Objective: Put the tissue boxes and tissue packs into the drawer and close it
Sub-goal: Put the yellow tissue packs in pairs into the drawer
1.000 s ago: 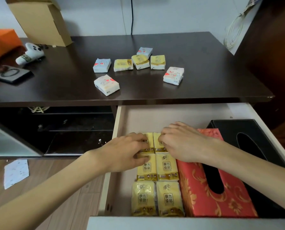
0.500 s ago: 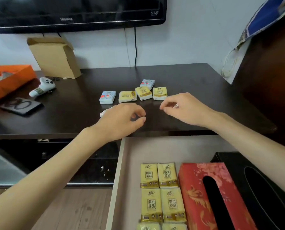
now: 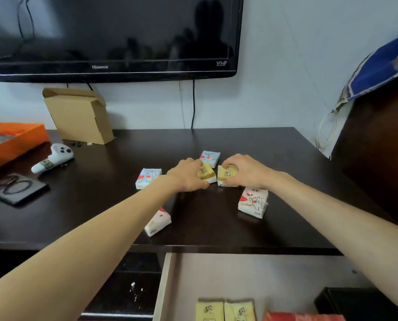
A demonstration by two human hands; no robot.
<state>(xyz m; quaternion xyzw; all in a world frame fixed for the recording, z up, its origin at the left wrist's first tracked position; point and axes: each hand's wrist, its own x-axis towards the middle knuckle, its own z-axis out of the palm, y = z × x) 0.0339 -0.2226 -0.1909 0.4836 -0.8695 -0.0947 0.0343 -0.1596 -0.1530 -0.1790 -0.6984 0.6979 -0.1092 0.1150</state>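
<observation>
On the dark table, my left hand (image 3: 188, 176) closes on a yellow tissue pack (image 3: 207, 174). Right beside it, my right hand (image 3: 245, 171) grips another yellow tissue pack (image 3: 226, 176). White packs with cartoon prints lie around them: one at the left (image 3: 147, 178), one behind the hands (image 3: 210, 156), one at the right (image 3: 253, 202) and one partly under my left forearm (image 3: 158, 222). Below the table edge the open drawer (image 3: 216, 274) holds yellow packs (image 3: 226, 310), a red tissue box (image 3: 302, 317) and a black tissue box (image 3: 341, 302).
A TV (image 3: 110, 35) hangs on the wall above. On the table's left stand a cardboard box (image 3: 79, 115), an orange box (image 3: 10, 142), a white controller (image 3: 53, 158) and a dark flat device (image 3: 15, 188). A dark cabinet (image 3: 378, 147) rises at the right.
Both hands left the packs in the drawer, rose to the tabletop and reached forward; each now grips a yellow pack. The view tilted up, so most of the drawer dropped out of sight.
</observation>
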